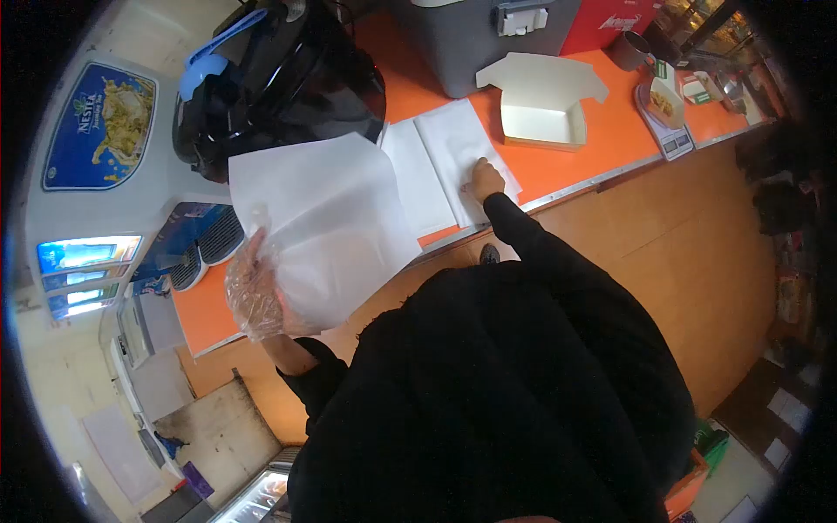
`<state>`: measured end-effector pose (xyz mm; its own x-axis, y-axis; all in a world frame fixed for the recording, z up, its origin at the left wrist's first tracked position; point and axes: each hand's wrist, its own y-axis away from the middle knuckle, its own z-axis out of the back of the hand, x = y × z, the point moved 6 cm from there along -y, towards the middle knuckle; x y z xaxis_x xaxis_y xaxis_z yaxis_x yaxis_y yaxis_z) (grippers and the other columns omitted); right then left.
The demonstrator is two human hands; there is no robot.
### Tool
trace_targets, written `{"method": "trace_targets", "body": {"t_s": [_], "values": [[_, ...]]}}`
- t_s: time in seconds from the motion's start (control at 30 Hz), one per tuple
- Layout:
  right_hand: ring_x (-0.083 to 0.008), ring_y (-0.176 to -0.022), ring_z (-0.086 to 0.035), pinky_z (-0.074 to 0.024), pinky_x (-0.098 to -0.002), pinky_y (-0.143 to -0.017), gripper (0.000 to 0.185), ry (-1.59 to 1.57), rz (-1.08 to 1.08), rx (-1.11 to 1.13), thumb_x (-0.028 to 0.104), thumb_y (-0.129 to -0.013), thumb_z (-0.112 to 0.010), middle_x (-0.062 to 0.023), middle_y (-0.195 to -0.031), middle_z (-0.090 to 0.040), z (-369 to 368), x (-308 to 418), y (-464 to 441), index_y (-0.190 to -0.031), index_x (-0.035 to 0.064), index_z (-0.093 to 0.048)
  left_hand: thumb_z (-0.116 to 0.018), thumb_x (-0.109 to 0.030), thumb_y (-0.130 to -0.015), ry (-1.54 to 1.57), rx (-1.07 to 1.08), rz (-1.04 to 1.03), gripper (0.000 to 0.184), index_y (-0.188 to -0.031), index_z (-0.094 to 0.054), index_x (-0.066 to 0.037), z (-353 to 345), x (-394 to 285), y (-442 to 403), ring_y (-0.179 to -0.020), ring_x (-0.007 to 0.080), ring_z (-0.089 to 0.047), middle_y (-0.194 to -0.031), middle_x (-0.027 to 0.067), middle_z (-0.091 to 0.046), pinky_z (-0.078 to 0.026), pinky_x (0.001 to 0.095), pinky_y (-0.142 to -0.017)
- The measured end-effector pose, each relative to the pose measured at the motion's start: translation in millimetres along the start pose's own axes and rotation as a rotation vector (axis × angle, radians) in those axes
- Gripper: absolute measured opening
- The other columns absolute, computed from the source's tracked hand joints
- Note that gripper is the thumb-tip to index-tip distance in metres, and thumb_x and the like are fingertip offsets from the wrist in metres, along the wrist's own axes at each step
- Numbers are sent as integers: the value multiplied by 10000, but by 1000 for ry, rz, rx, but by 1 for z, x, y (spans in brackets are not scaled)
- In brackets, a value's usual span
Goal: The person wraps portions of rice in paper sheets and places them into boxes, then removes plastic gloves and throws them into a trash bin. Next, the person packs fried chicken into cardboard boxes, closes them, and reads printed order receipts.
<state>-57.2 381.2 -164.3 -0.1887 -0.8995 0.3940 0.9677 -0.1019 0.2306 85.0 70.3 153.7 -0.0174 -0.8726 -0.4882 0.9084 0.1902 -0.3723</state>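
Note:
My left hand [257,292], in a clear plastic glove, holds a large sheet of white paper [336,227] by its left side. The sheet hangs raised over the counter's front edge, with the thumb on its face and some fingers hidden behind it. My bare right hand [486,180] is at a stack of white paper [436,161] lying on the orange counter. Its fingers are curled and pinch at the paper near the right side of the stack. Right of the stack, an open paper box [545,122] stands with its lid flaps up.
Behind the sheet is a black appliance [296,87] with a blue scoop [205,74]. A grey cooler box [462,44] stands at the back. Farther right, a food box [664,106] sits on a kitchen scale [673,141]. The drink dispenser [96,126] is left. The orange counter [602,161] has a metal edge.

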Motion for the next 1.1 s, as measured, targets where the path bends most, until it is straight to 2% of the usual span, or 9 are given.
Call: {"method": "trace_targets", "body": {"t_s": [0.07, 0.13, 0.27, 0.43, 0.53, 0.6, 0.83, 0.9, 1.1], "values": [[-286, -875, -491, -458, -387, -660, 414, -12, 15, 50, 237, -628, -633, -140, -943, -432, -11, 4, -1, -903, 21, -413, -516, 40, -660, 123, 24, 103, 362, -1006, -575, -47, 4, 26, 4, -778, 134, -485, -924, 68, -562, -381, 224, -709], [-298, -858, -494, -456, -398, -660, 342, 241, 44, -310, 176, -638, -607, -141, -959, -412, 13, 17, 15, -886, 26, -426, -512, 46, -660, 246, 50, 208, 369, -1013, -571, -45, 5, 41, 7, -784, 131, -482, -942, 71, -556, -375, 221, -713], [-297, -893, -472, -433, -416, -701, 372, 47, -148, -192, 189, -615, -642, -121, -980, -402, 9, 1, 4, -902, 49, -451, -490, 66, -653, 271, 28, 152, 400, -1033, -557, -39, 16, 38, 9, -807, 127, -474, -985, 82, -534, -370, 227, -733], [-289, -880, -484, -423, -417, -717, 558, 74, -89, -268, 277, -524, -738, -143, -980, -416, 15, -6, -3, -921, 36, -429, -469, 68, -650, 321, 56, 150, 419, -1045, -550, -43, 23, 52, 8, -812, 144, -480, -984, 98, -536, -373, 245, -752], [-281, -918, -467, -414, -417, -734, 603, 55, -235, -291, 334, -505, -747, -130, -983, -429, 26, -9, 8, -937, 42, -444, -468, 51, -651, 143, 89, 145, 424, -1054, -546, -53, 27, 58, 8, -802, 162, -486, -972, 112, -541, -379, 257, -752], [-280, -933, -455, -410, -413, -730, 618, -36, -300, -170, 340, -508, -744, -118, -977, -438, 24, -13, 2, -958, 40, -444, -482, 26, -657, 224, 93, 116, 415, -1058, -544, -60, 25, 65, 9, -791, 173, -489, -960, 121, -543, -384, 267, -747], [-279, -887, -481, -422, -383, -675, 499, 187, -135, -343, 285, -514, -735, -116, -929, -455, 20, -8, 1, -890, 72, -486, -507, 32, -668, 344, 133, 174, 400, -1056, -546, -59, 25, 74, 11, -770, 129, -461, -956, 82, -538, -377, 230, -718], [-296, -847, -490, -421, -387, -665, 428, 130, -115, -370, 257, -534, -719, -123, -890, -462, 0, -22, -12, -858, 77, -503, -516, 43, -667, 557, 128, 254, 398, -1051, -548, -54, 20, 92, 17, -768, 118, -453, -966, 73, -531, -374, 217, -707], [-303, -723, -526, -433, -377, -649, 350, -314, -76, -518, 179, -577, -715, -132, -805, -502, 8, -31, -4, -828, 71, -496, -517, 41, -656, 147, 178, 147, 413, -1052, -550, -72, 27, 90, 20, -696, 137, -449, -872, 67, -548, -384, 237, -686]]}}
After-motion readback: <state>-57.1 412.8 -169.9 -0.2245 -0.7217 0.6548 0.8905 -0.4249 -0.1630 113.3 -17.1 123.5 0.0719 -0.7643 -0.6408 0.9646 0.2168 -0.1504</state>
